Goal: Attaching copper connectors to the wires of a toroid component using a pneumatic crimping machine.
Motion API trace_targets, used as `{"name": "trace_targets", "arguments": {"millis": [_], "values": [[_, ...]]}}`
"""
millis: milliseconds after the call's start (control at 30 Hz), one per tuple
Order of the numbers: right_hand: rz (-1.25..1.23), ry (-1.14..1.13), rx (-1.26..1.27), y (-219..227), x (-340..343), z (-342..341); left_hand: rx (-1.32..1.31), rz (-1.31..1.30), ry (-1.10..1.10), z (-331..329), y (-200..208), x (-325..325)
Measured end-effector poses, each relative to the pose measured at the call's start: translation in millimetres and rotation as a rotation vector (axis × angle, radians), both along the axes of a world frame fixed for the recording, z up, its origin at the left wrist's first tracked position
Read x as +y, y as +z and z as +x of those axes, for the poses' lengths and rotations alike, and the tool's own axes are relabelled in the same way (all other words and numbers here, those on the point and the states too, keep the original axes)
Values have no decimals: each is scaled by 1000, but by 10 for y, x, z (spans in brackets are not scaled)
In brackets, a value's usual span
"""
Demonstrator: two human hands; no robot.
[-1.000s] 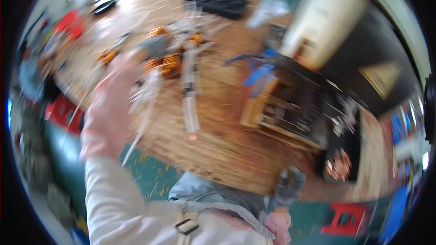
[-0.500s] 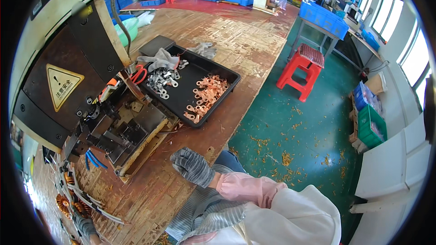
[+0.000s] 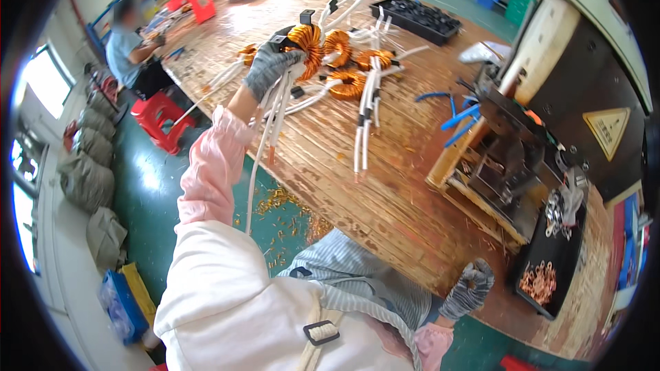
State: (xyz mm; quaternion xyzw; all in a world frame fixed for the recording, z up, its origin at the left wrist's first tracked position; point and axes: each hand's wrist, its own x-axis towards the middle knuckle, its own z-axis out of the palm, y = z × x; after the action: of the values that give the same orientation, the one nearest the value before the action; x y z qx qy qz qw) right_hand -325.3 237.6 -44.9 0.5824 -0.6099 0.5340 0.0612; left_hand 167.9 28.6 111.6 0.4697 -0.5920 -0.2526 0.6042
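Left fingers (image 3: 283,60): wrapped round a coil, and it is firmly held; the left hand (image 3: 267,75) is gloved in grey and stretched over the table's left side.
Held coil (image 3: 308,40): ring-shaped, wound in copper colour, raised among the others; white leads (image 3: 280,106) are seen hanging below it.
Right fingers: curled, low at the near edge; whether anything is held by the right hand (image 3: 470,290) cannot be told.
Other coils (image 3: 347,85): bunched just beside the held one, their white leads spread across the wood.
Table (image 3: 323,158): worn and scuffed, with the coils laid toward its far left.
Blue handles (image 3: 459,121): grouped to the right of the coils, close by the press.
Press (image 3: 584,62): dark and cream, marked with a yellow triangle (image 3: 608,132).
Near tray (image 3: 524,276): black, set beside the press; silver lugs (image 3: 553,214) are heaped at its far end, copper lugs (image 3: 539,282) at the near end.
Far tray (image 3: 416,19): filled with black pieces, placed beyond the coils.
Co-worker (image 3: 125,51): dressed in blue, seated on a red stool (image 3: 159,122) at the left.
Floor (image 3: 148,182): green, littered with scraps (image 3: 280,214) below the table.
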Motion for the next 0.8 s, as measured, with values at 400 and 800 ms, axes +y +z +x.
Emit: {"name": "trace_targets", "arguments": {"millis": [400,800], "values": [[-95,501,345,855,-47,808,-1156,-555,695,-273,261,2394],[-326,519,958,1757,551,1886,-1478,-822,117,-699,-168,3069]]}}
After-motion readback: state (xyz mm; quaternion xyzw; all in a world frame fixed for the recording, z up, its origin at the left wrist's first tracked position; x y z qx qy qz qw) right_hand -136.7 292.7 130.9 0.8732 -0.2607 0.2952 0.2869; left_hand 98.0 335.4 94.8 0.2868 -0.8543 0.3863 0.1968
